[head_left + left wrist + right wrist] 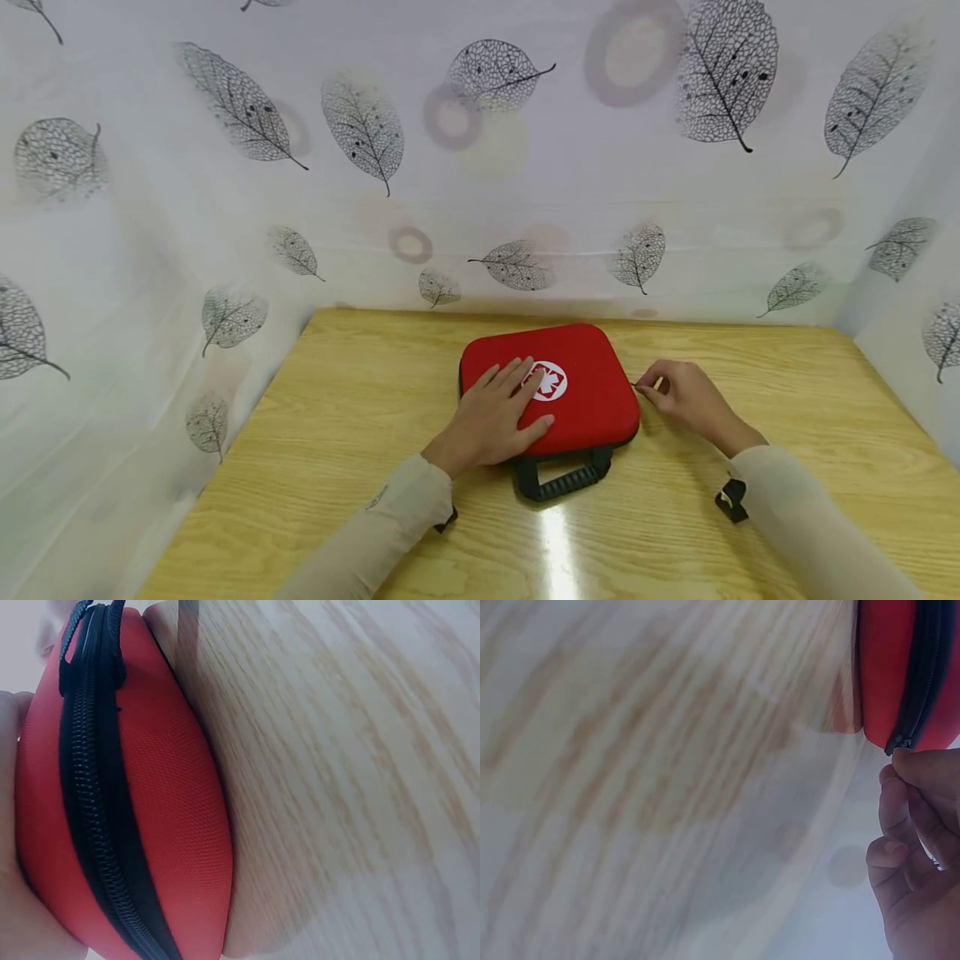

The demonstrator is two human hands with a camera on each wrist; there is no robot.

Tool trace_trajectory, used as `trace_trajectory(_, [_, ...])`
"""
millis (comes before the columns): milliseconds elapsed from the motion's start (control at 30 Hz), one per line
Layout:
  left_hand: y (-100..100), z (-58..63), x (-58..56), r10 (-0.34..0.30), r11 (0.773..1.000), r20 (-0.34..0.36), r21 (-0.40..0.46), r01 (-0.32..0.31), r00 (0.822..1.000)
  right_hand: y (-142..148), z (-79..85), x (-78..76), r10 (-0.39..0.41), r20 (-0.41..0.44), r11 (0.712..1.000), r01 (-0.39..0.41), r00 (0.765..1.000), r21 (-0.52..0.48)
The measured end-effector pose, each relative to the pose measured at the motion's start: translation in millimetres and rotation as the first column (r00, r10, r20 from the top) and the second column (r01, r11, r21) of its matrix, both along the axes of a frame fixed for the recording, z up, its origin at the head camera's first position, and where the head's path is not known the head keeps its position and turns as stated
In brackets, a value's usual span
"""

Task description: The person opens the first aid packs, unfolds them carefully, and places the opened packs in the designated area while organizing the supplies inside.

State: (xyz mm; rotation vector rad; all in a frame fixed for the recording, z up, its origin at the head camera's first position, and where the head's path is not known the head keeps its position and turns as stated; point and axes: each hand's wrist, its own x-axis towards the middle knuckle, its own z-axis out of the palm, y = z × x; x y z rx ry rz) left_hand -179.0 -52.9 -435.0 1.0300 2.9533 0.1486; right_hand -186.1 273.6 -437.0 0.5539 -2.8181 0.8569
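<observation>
A red zip-up case [594, 377] with a white round emblem lies on the wooden table [360, 400], its black handle [567, 483] toward me. Fingers spread, my left hand [491, 414] rests flat on the lid's left part and partly covers the emblem. My right hand [686, 396] is at the case's right side, pinching the zipper pull [636, 384] between thumb and forefinger. A black zipper [94, 802] runs along the case's side in the left wrist view, its teeth closed there. The right wrist view shows the right hand's fingertips [901, 761] at the zipper's end.
A whitish cloth [570, 192] printed with leaves hangs behind the table and along both sides. Black wrist straps show at both cuffs, one being the right strap [731, 498]. Light reflects off the tabletop in front of the handle.
</observation>
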Motion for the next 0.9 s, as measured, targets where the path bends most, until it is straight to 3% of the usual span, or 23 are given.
trace_trajectory(900, [0, 1.7, 1.9, -0.002, 1.000, 0.004, 0.015, 0.002, 1.000, 5, 7.0, 34.7, 0.055, 0.061, 0.998, -0.056, 0.997, 0.016])
